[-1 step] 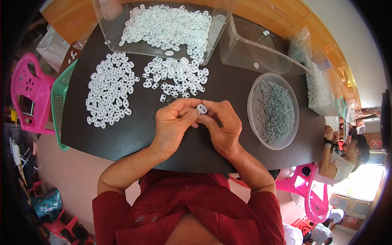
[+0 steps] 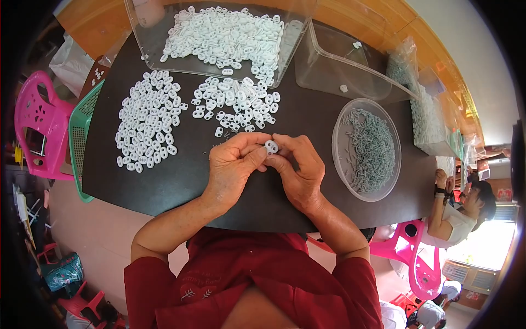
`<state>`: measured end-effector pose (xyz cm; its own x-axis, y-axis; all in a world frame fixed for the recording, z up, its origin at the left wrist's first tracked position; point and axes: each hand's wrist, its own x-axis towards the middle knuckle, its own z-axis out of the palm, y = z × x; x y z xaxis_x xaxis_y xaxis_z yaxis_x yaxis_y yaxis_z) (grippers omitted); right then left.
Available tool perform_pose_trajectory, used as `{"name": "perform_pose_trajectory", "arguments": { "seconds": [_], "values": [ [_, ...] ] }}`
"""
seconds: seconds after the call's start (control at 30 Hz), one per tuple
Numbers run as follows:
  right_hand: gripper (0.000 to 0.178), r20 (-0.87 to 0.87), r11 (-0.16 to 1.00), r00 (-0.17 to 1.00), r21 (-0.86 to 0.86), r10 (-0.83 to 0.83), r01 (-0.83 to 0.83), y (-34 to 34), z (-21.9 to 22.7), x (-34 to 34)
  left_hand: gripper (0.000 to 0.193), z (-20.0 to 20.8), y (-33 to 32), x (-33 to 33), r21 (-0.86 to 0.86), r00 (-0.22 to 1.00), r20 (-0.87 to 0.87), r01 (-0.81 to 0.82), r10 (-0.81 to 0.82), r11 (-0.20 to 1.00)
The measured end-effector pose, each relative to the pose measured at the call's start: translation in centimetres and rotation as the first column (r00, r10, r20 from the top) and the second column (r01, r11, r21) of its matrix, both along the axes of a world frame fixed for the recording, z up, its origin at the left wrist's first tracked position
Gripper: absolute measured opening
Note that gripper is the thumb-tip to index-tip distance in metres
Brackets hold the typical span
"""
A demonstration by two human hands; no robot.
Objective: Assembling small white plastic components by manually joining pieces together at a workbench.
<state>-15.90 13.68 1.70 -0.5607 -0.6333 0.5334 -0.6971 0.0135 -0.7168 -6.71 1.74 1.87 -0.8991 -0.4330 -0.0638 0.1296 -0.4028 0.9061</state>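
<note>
Above the near part of the dark table, my left hand and my right hand meet. Fingertips of both are closed on one small white oval plastic piece with two holes. Any smaller part pinched with it is hidden by the fingers. Just beyond my hands lies a loose heap of similar white pieces, with a few tiny dark screws near its front edge. Another spread of white oval pieces lies to the left. On the right, a round clear tub holds many small grey screws.
A large clear bin at the back holds many white pieces. Beside it stands another clear bin. A green basket and pink chair are left of the table. Another person sits at right.
</note>
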Motion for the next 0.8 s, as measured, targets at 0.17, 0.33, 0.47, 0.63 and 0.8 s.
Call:
{"name": "perform_pose_trajectory", "arguments": {
  "seconds": [0.17, 0.33, 0.47, 0.63, 0.8],
  "values": [
    [0.029, 0.057, 1.000, 0.998, -0.021, -0.008, 0.009, -0.05, -0.10, 0.17, 0.020, 0.11, -0.17, 0.00, 0.019, 1.000, 0.017, -0.006, 0.006, 1.000],
    [0.032, 0.023, 1.000, 1.000, -0.021, -0.016, 0.016, -0.06, -0.38, 0.18, 0.019, 0.31, -0.08, 0.00, 0.038, 0.999, 0.028, -0.029, 0.027, 0.999],
    [0.033, -0.079, 0.999, 0.996, -0.020, -0.046, 0.045, -0.16, -0.35, 0.14, 0.019, 0.27, -0.06, -0.12, 0.079, 0.999, 0.024, -0.043, 0.042, 0.996],
    [0.032, 0.009, 0.995, 0.997, -0.059, -0.076, 0.077, -0.57, 0.14, 0.73, 0.020, -0.26, 0.01, -0.03, 0.133, 0.998, -0.014, -0.059, 0.061, 0.989],
    [0.032, -0.060, 0.996, 0.995, -0.050, -0.081, 0.078, -0.53, -0.11, 0.38, 0.023, 0.00, -0.01, 0.00, 0.047, 0.999, 0.007, -0.040, 0.039, 0.998]
  ]
}}
